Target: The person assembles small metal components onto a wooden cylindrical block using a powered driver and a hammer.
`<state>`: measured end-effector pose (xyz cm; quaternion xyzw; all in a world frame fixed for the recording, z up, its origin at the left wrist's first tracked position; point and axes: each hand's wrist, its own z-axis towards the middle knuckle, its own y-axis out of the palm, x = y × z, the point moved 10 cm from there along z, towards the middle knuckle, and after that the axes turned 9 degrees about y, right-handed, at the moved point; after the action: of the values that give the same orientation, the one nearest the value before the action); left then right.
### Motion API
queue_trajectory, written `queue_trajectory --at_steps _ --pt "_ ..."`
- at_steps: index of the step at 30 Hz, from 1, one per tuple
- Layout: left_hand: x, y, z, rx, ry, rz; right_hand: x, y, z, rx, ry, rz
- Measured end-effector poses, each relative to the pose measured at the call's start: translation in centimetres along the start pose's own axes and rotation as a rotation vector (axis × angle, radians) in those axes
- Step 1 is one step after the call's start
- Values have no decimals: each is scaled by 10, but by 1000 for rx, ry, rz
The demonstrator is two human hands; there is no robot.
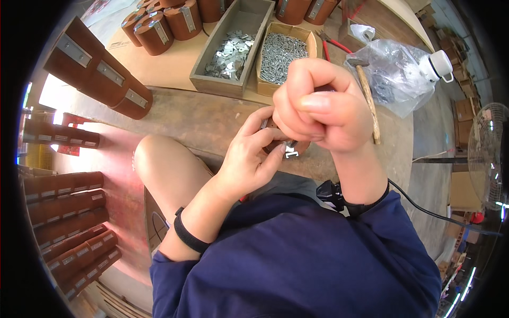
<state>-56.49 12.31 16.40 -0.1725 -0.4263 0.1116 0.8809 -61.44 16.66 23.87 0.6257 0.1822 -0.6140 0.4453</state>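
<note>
Just above the front edge of the bench, my left hand [253, 151] curls its fingers round a small reddish-brown piece [303, 148] with bright metal on it. Most of that piece is hidden by my hands; it resembles the brown cylinders with metal plates around me. My right hand [331, 108] is closed in a fist, above and to the right of the left one. Whatever sits inside the fist, if anything, is hidden by the fingers. A dark metal bit shows between the two hands, too small to name.
Beyond my hands stand a wooden tray [200, 74] of metal plates and a box [313, 46] of small metal fasteners. Rightward lie a hammer [368, 98], red-handled pliers [335, 44] and a clear plastic bottle [395, 69]. Stacked brown cylinders [101, 71] rise at left; a fan [490, 151] stands right.
</note>
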Motion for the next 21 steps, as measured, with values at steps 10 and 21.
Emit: queue_trajectory --at_steps 10,21 --pt "-9 2 0 6 -104 -49 -2 4 -8 -221 5 196" --pt "-4 6 3 -64 -131 82 -37 -97 -77 425 -353 -20"
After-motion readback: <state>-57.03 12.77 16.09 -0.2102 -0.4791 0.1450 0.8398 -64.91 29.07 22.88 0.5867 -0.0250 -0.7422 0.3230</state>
